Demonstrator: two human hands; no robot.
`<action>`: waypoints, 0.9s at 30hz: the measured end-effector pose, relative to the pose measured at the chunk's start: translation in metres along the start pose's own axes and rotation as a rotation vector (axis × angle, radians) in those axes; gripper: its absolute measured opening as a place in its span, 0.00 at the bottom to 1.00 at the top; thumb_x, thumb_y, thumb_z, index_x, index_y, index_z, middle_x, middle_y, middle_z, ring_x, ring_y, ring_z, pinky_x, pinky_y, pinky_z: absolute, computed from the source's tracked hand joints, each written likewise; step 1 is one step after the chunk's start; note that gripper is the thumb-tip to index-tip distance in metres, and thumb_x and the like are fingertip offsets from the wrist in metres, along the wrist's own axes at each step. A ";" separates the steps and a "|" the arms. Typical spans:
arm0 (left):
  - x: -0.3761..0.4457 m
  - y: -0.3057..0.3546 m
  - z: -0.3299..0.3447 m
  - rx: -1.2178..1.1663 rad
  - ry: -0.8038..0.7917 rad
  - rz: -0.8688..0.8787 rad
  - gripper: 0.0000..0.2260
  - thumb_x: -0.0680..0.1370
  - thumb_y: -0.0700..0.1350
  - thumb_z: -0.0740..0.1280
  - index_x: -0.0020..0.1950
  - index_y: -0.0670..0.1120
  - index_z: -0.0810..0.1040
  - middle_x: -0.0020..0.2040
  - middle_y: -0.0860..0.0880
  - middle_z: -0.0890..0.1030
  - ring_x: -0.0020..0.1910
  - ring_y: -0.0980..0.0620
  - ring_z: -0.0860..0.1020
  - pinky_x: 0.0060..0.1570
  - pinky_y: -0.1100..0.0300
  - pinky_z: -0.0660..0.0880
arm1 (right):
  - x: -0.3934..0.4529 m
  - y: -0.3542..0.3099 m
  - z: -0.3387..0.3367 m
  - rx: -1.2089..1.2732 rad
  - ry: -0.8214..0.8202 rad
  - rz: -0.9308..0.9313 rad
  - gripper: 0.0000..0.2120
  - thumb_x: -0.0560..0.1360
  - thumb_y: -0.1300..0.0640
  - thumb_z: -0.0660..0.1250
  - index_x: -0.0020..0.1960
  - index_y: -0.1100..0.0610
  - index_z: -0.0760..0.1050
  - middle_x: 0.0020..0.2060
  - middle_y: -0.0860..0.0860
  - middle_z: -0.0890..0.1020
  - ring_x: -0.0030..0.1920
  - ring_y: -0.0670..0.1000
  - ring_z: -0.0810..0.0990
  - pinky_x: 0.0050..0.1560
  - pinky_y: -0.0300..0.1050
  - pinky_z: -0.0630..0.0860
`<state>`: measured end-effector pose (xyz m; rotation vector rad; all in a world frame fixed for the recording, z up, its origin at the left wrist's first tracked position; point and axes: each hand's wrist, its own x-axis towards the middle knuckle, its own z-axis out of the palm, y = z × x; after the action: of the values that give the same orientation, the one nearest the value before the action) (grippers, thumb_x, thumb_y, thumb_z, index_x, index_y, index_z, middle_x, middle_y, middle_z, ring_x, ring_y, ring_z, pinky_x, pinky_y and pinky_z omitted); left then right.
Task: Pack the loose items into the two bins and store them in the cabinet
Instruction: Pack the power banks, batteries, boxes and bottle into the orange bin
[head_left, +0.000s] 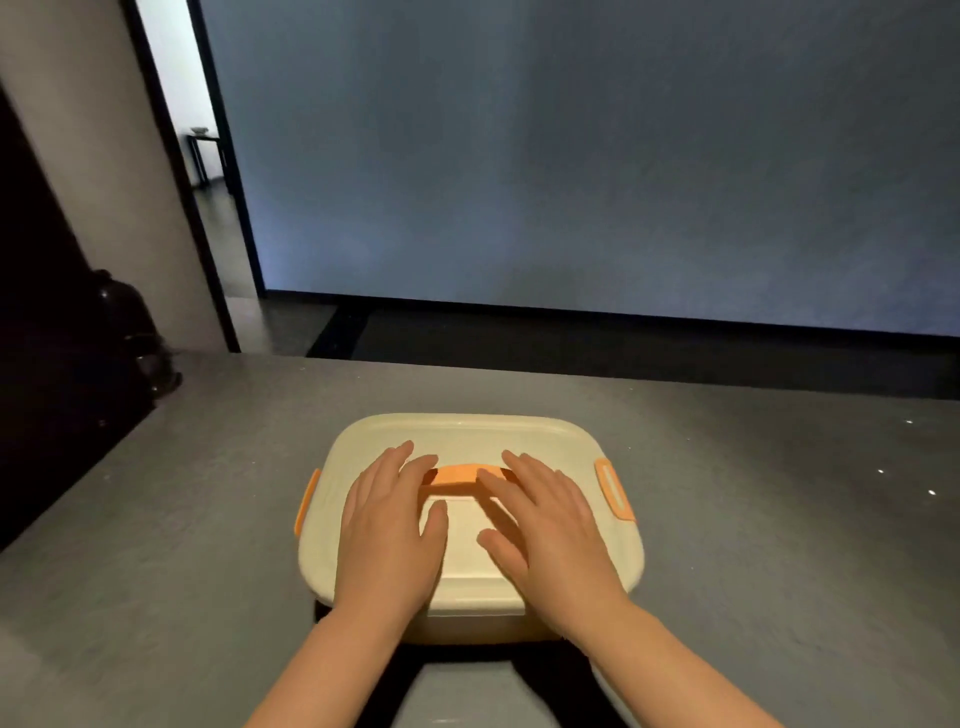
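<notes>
A cream plastic bin (467, 441) with a lid stands on the grey table (727, 519) right in front of me. Its lid carries an orange handle (457, 475) in the middle and orange latches on the left side (306, 501) and the right side (614, 488). My left hand (387, 530) lies flat on the lid's left half, fingers straight. My right hand (548, 525) lies flat on the right half, its fingers over the handle's right end. The bin's contents are hidden under the lid.
A dark bag or similar object (140, 338) sits at the table's far left corner. Beyond the table's far edge is a dark gap and a large grey wall panel (571, 156). A doorway (202, 130) opens at the upper left.
</notes>
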<state>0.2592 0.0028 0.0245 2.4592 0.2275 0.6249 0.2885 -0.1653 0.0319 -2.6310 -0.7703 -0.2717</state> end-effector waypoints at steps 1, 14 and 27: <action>-0.002 -0.009 -0.007 0.027 0.021 -0.013 0.18 0.77 0.49 0.64 0.67 0.56 0.70 0.73 0.56 0.65 0.72 0.53 0.60 0.71 0.55 0.56 | 0.005 -0.008 0.003 0.008 -0.036 -0.085 0.23 0.79 0.45 0.59 0.74 0.41 0.60 0.77 0.43 0.55 0.77 0.47 0.49 0.73 0.42 0.39; -0.021 -0.071 -0.036 -0.540 -0.063 -0.569 0.15 0.74 0.56 0.67 0.59 0.58 0.71 0.52 0.61 0.79 0.49 0.62 0.77 0.44 0.62 0.73 | 0.039 -0.044 0.028 -0.007 -0.129 -0.225 0.20 0.80 0.40 0.50 0.70 0.37 0.65 0.74 0.38 0.61 0.75 0.42 0.49 0.73 0.46 0.36; -0.008 -0.067 -0.029 -0.692 0.114 -0.589 0.10 0.72 0.46 0.72 0.45 0.61 0.75 0.44 0.62 0.79 0.39 0.71 0.78 0.33 0.72 0.70 | 0.039 -0.042 0.029 0.043 -0.120 -0.227 0.19 0.79 0.41 0.53 0.69 0.38 0.68 0.74 0.40 0.63 0.75 0.43 0.52 0.75 0.48 0.40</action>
<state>0.2371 0.0695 0.0034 1.5856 0.6327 0.4723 0.2999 -0.1017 0.0302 -2.5386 -1.1046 -0.1573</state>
